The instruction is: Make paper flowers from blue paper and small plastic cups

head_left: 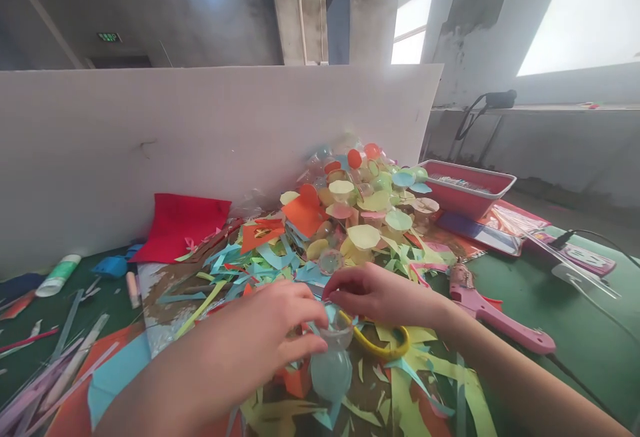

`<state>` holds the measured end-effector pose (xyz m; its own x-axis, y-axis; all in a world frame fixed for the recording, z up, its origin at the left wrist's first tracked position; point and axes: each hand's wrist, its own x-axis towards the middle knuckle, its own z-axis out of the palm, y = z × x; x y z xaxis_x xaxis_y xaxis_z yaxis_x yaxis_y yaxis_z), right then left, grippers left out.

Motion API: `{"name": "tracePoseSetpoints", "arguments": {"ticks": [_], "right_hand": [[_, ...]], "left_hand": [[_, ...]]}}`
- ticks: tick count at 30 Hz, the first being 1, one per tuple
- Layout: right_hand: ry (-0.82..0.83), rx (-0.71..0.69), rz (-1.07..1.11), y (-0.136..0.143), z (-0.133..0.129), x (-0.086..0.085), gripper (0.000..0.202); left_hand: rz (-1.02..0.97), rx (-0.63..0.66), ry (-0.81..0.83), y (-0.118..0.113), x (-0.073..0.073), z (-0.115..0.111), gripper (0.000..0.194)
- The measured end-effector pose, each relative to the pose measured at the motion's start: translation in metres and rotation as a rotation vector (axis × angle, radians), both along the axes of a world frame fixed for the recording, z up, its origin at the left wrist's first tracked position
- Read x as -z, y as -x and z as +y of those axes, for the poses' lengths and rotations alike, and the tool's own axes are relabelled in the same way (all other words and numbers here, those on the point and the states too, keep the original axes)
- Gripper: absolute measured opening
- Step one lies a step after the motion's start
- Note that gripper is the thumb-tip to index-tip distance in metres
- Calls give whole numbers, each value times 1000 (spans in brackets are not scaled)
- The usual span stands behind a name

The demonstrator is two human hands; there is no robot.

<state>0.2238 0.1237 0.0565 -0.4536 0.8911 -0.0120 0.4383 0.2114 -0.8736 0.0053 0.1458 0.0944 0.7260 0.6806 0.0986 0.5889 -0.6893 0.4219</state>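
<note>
Two hands close in on a small clear cup amid coloured paper scraps

The clear cup [338, 334] stands upright in the lower middle of the view, between the two hands and directly above a pale blue translucent rounded piece [331, 375]. The left hand [280, 323] comes in from the left, its thumb and fingers loosely curved and clearly parted, the tips at the near-left side of the cup; whether they press on it cannot be told. The right hand [367, 293] reaches over from the right, fingers bent inward and tips drawn close together at the cup's upper edge; whether they pinch anything there is unclear.

Just beside the cup, partly under the right hand, lies a yellow ring-shaped handle [387, 350] among green, blue and orange paper scraps [410, 390]. Beyond the hands rises a heap of clear rounded pieces [330, 261], many topped with coloured paper discs [364, 237]. A pink glue gun [495, 317] lies on the green surface [575, 317] to the right, with a red basket [465, 190] farther back. On the left are a red sheet [180, 223] and a green-and-white tube [59, 275], in front of a white panel [200, 137]
</note>
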Motion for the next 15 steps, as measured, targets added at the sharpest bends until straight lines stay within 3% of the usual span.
{"name": "tracePoseSetpoints", "arguments": {"ticks": [3, 7, 15], "right_hand": [[46, 8, -8, 3, -3, 1, 17], [45, -6, -41, 6, -4, 5, 15], [53, -5, -75, 9, -4, 8, 17]], "left_hand": [[81, 85, 135, 2, -2, 1, 15], [53, 59, 199, 2, -9, -3, 20], [252, 0, 332, -1, -18, -7, 22]]}}
